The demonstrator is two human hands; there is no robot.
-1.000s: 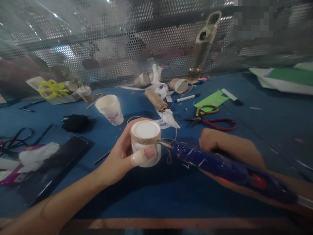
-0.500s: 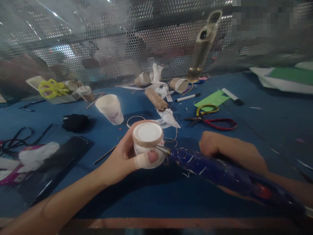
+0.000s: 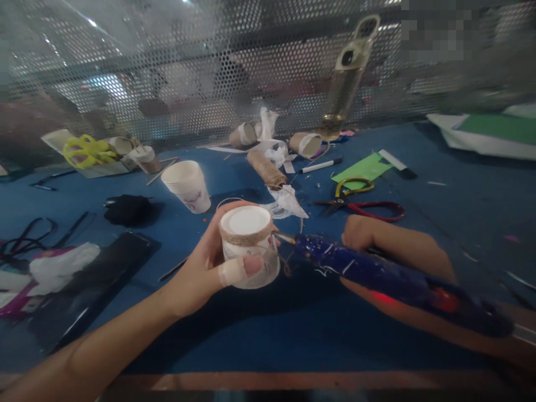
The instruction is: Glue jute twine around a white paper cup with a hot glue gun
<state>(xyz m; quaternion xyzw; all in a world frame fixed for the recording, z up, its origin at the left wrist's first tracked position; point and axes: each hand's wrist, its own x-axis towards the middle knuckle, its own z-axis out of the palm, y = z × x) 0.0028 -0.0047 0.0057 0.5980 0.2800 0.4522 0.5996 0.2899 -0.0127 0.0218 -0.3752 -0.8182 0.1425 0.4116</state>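
My left hand (image 3: 213, 259) is closed around an upside-down white paper cup (image 3: 247, 220), with a bandage on the thumb. Brown twine (image 3: 247, 239) circles the cup near its upturned base, and a loose strand hangs at its right side. My right hand (image 3: 397, 245) grips a dark blue hot glue gun (image 3: 368, 273); a red light glows on it. The metal nozzle (image 3: 285, 237) points left at the cup's right side, close to the twine; whether it touches I cannot tell. Behind the cup lies the twine roll (image 3: 267, 169).
A stack of paper cups (image 3: 187, 187) stands left of centre. Scissors (image 3: 352, 201) with yellow and red handles lie at right, near green paper (image 3: 362, 171) and a marker (image 3: 320, 166). A bottle (image 3: 345, 84) stands at the perforated metal screen (image 3: 188, 84). A black pouch (image 3: 129, 209) sits left.
The cup has shifted slightly left and turned a little in my left hand. The glue gun's nozzle has risen and moved a little right, and a red glow now shows beneath the gun.
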